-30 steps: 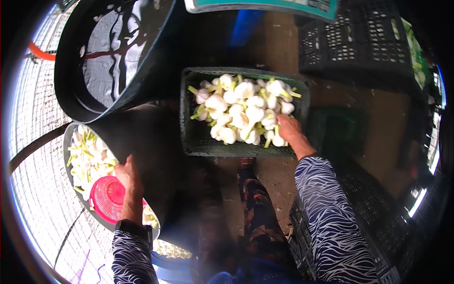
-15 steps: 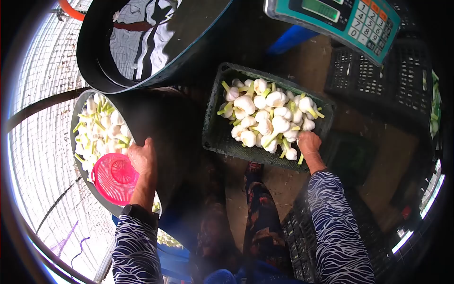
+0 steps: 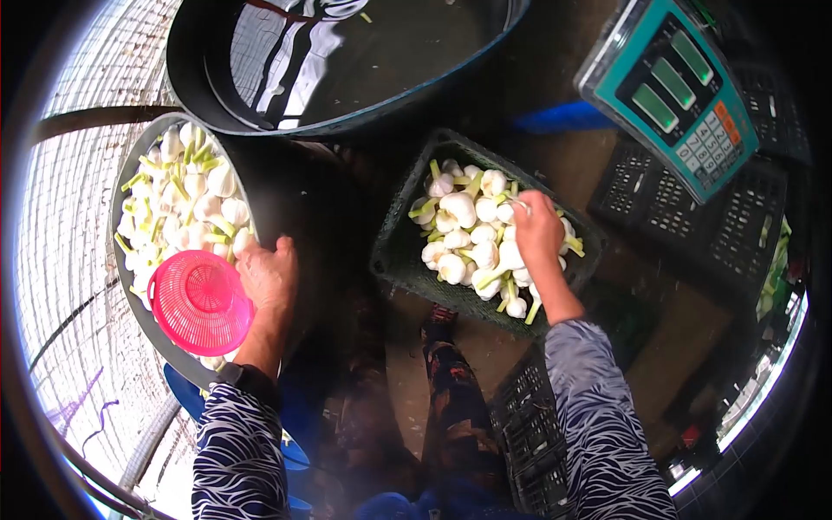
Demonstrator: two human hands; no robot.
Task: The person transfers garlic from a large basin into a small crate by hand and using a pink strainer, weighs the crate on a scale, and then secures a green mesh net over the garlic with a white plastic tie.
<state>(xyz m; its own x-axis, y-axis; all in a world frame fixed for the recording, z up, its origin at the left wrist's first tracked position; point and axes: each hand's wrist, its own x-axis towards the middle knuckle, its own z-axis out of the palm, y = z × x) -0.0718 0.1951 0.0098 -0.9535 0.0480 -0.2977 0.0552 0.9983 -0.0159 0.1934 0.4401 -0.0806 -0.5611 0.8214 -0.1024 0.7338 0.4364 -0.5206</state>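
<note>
A pink plastic strainer (image 3: 201, 299) is in my left hand (image 3: 267, 276), whose fingers close on its right rim. It rests over garlic bulbs (image 3: 208, 206) heaped in a grey tub (image 3: 119, 227) on the left. My right hand (image 3: 539, 227) reaches over the right part of a dark green crate (image 3: 407, 201), its fingers bent down among white garlic bulbs with green stems (image 3: 456, 211). Those fingers are pressed together at a bulb, but what they hold is partly hidden.
A large dark tub of water (image 3: 381, 74) stands at the top. A teal scale (image 3: 672, 95) is at the upper right, near black crates (image 3: 685, 204). Another black crate (image 3: 530, 433) stands below the green one, beside my legs.
My right hand has moved up and left from the crate's lower right corner onto the garlic. The left hand keeps the strainer. The whole view has shifted and turned.
</note>
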